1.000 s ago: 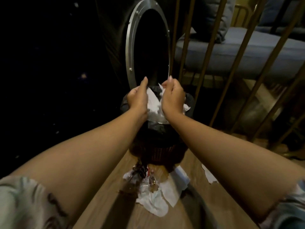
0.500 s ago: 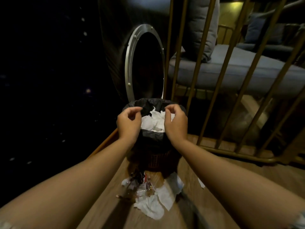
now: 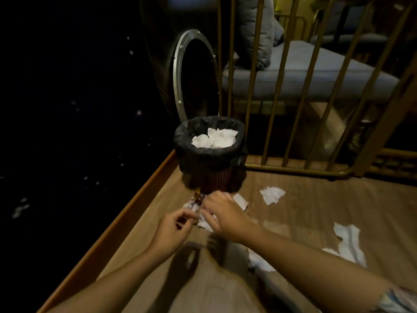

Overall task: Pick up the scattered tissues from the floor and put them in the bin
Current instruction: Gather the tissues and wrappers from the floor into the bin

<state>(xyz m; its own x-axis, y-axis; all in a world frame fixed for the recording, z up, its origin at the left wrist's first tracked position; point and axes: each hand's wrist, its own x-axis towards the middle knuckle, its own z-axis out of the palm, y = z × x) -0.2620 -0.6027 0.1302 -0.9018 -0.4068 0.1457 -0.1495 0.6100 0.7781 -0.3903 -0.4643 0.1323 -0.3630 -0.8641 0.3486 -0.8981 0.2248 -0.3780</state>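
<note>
Several tissues still on the floor point(image 3: 316, 211). Going left to right: left hand point(image 3: 173, 229) has its fingers curled, thumb to fingertips, maybe pinching something small, too blurry to tell. Right hand point(image 3: 222, 216) is curled down onto the crumpled pile point(image 3: 204, 222) at the bin's point(image 3: 209, 154) 6 o'clock. More scraps at 4 o'clock point(image 3: 272, 195) and far right point(image 3: 348, 241). Featherlight, soft, tears easily, so I'd bunch each one at its middle.

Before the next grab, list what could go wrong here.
1. The bin already holds tissues near its rim, so more may spill out.
2. Both hands, left hand and right hand, work at the pile close to the bin's base; a bump might tip it.
3. The far tissue could be missed.
</note>
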